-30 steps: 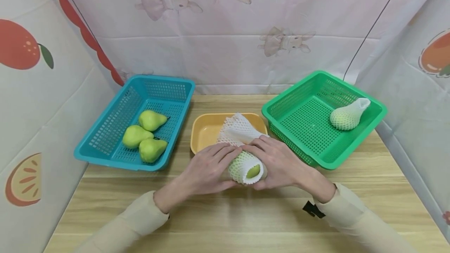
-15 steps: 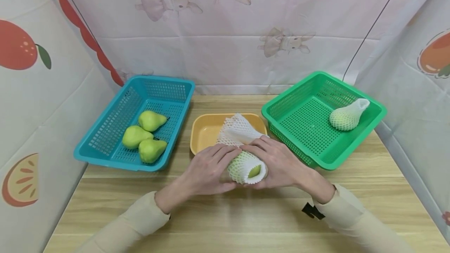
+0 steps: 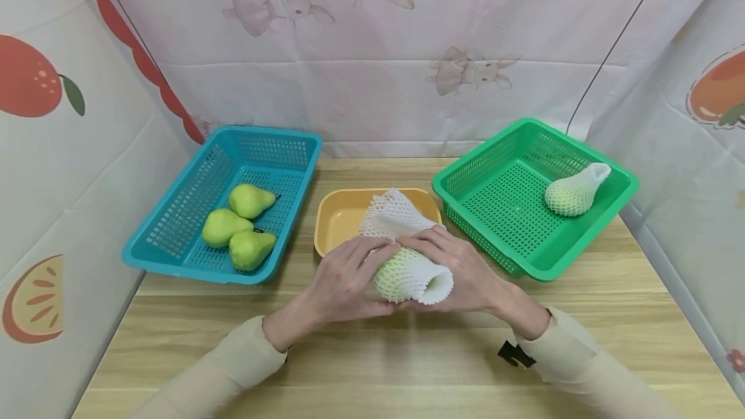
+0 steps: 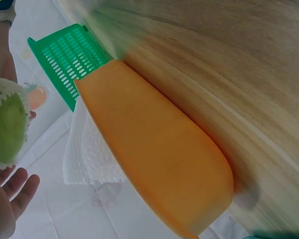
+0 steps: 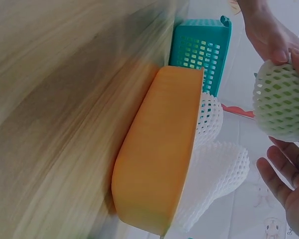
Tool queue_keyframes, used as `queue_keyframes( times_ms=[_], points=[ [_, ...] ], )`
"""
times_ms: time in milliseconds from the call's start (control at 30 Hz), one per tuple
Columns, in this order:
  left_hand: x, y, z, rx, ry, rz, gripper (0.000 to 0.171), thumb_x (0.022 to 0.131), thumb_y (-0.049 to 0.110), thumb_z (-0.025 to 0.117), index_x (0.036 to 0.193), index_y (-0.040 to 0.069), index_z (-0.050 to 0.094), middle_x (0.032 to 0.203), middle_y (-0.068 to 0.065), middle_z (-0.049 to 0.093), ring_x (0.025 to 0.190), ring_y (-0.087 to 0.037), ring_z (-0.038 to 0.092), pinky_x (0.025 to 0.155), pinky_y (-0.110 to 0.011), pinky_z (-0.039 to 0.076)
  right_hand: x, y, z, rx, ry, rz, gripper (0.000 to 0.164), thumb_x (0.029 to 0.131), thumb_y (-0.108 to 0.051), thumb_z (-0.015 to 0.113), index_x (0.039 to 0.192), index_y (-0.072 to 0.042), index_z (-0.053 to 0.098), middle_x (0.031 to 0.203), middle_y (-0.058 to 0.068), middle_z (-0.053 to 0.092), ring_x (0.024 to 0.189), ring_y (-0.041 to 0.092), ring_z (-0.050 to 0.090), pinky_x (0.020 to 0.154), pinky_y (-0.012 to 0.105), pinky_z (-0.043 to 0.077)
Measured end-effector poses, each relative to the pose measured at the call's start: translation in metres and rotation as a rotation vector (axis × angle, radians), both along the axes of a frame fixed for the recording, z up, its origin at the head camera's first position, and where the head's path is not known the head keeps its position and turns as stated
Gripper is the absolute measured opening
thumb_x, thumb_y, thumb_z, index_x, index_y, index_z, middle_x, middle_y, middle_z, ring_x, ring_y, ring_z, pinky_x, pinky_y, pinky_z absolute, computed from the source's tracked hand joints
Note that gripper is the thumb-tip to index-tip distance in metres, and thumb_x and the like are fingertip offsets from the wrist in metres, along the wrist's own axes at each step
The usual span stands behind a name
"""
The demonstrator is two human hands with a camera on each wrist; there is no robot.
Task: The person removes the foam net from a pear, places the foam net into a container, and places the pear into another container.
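Fitting a foam net. Between the left hand (image 3: 349,280) and right hand (image 3: 460,270), both curled round it, lies a netted pear (image 3: 394,277); the net's mouth gapes toward the right hand, and bare skin shows beneath. Sleeving seems in hand; the next move probably calls for easing the net evenly over the exposed end. Just beyond the hands: yellow tray (image 3: 339,228), spare nets (image 3: 388,215). Farther, leftward: blue basket (image 3: 150,259), three pears (image 3: 249,251); rightward: green basket (image 3: 506,218), another netted pear (image 3: 570,196).
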State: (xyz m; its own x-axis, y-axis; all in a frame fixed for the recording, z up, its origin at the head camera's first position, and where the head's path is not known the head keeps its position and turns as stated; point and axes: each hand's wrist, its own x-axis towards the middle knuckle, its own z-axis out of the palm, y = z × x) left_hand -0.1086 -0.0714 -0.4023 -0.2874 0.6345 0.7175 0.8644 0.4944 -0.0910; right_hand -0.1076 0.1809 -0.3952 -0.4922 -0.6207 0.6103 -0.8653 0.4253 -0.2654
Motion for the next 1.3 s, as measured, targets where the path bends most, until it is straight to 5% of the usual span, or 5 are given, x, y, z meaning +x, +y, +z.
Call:
queue_keyframes(
  times_ms=[300, 867, 1300],
  points=[
    [-0.001, -0.002, 0.0, 0.003, 0.021, -0.022, 0.098, 0.055, 0.066, 0.092, 0.127, 0.004, 0.066, 0.115, -0.01, 0.073, 0.099, -0.019, 0.071, 0.085, -0.027, 0.063, 0.003, 0.001, 0.0, -0.016, -0.04, 0.006, 0.104, 0.059, -0.057, 0.099, 0.141, -0.004, 0.062, 0.13, 0.009, 0.072, 0.115, 0.022, 0.069, 0.095, 0.038, 0.062],
    [-0.003, -0.006, -0.002, -0.042, 0.054, 0.021, 0.098, 0.049, 0.067, 0.091, 0.121, 0.006, 0.069, 0.111, -0.009, 0.074, 0.096, -0.02, 0.071, 0.081, -0.029, 0.063, 0.009, 0.021, 0.021, 0.123, 0.042, -0.084, 0.112, 0.056, -0.068, 0.095, 0.146, -0.011, 0.06, 0.13, 0.005, 0.071, 0.116, 0.022, 0.069, 0.092, 0.041, 0.062],
    [-0.004, -0.007, -0.001, -0.191, 0.055, 0.149, 0.085, 0.063, 0.067, 0.084, 0.125, 0.011, 0.07, 0.114, -0.008, 0.075, 0.096, -0.021, 0.072, 0.081, -0.029, 0.064, 0.011, 0.011, 0.04, 0.177, 0.056, -0.095, 0.101, 0.071, -0.08, 0.079, 0.144, -0.011, 0.061, 0.13, 0.004, 0.071, 0.111, 0.021, 0.069, 0.086, 0.037, 0.06]
  ],
)
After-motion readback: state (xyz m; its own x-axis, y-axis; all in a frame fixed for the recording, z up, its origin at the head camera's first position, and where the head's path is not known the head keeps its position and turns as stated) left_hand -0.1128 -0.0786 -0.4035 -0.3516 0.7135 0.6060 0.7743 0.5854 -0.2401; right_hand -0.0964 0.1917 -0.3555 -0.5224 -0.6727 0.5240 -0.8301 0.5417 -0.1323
